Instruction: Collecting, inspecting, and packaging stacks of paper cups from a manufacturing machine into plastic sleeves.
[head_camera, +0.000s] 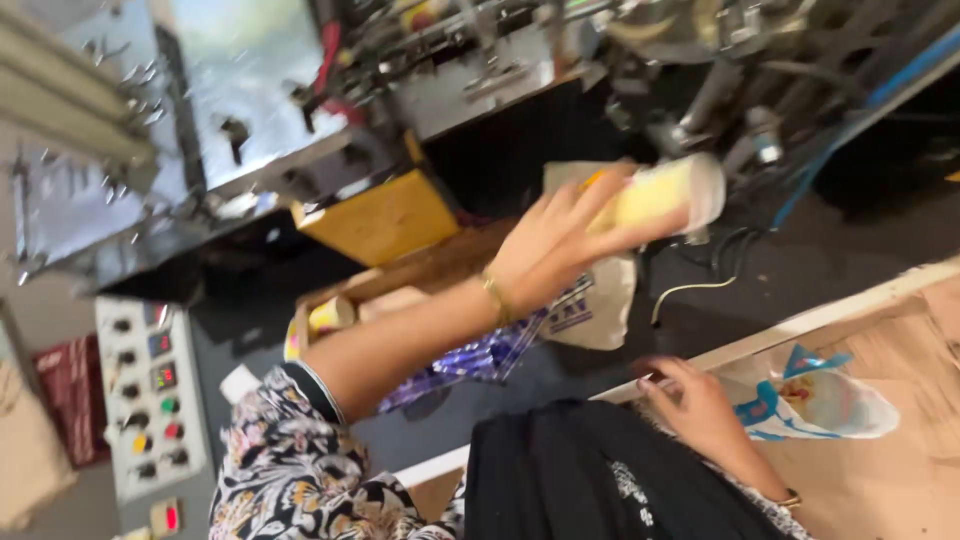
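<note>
Here we log: left hand (550, 250) fingers gripping cup stack (665, 192), axis pointing rightward; right hand (695, 405) fingers loosely open on bench (880, 470).

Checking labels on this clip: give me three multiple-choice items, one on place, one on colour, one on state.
1. Where is the right hand?
A. On the wooden board's edge
B. On the control panel
C. Inside the yellow box

2. What colour is the stack of cups in the left hand?
A. Blue
B. Pale yellow
C. Black

3. How is the stack of cups held?
A. Lying loose on the floor
B. Gripped and lifted in the air
C. Set down in the bag

Answers: 1 A, fingers rest on the board rim; 2 B, yellowish sides with a white end; 3 B, the fingers wrap it above the machine.
</note>
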